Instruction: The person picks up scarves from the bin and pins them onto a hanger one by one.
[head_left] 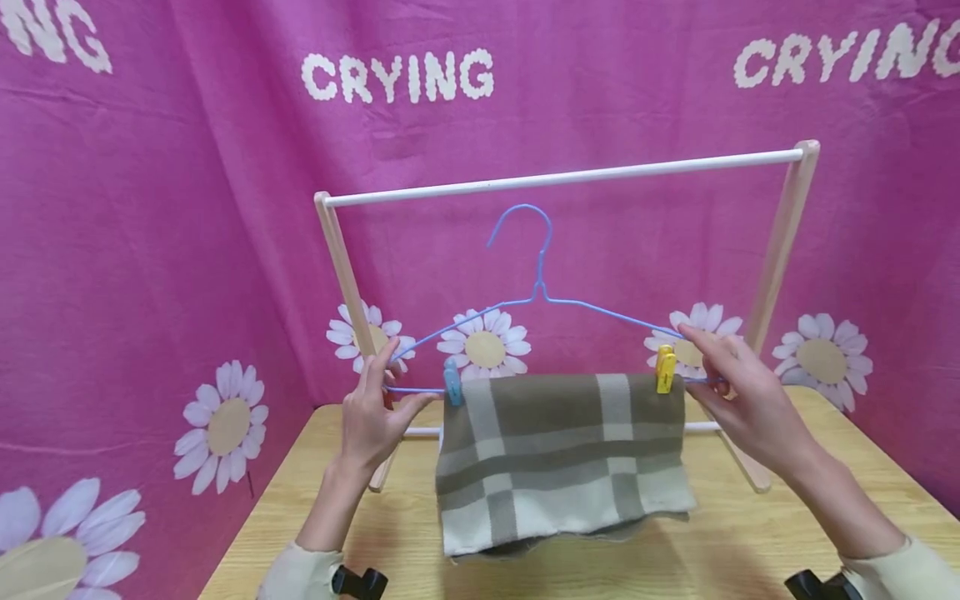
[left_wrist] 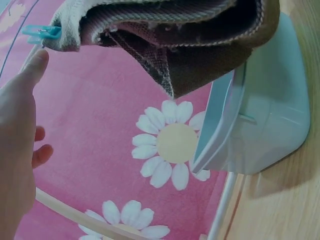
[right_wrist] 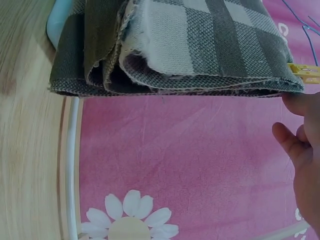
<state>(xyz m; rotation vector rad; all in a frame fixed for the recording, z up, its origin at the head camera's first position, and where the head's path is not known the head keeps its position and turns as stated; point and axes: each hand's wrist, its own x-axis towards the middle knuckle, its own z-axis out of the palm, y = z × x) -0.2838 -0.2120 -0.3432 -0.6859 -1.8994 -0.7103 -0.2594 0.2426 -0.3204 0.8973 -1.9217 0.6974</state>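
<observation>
A blue wire hanger (head_left: pixel 540 283) is held up by its two ends in the head view. My left hand (head_left: pixel 375 417) grips its left corner between thumb and fingers. The right corner is pinched by my right hand (head_left: pixel 738 383). Over the hanger's lower bar hangs a folded brown-and-white checked cloth (head_left: pixel 555 467). A blue clothespin (head_left: pixel 452 383) clips the cloth's left end, close to my left thumb, and a yellow clothespin (head_left: pixel 665 370) clips its right end. Several layers of the cloth (right_wrist: pixel 160 45) show from the side in the right wrist view.
A wooden rack with a white top rail (head_left: pixel 562 177) stands behind the hanger on the wooden table (head_left: pixel 300 500). In the left wrist view a pale plastic container (left_wrist: pixel 270 120) sits beneath the cloth. Pink flowered fabric (head_left: pixel 225 167) surrounds the table's back and sides.
</observation>
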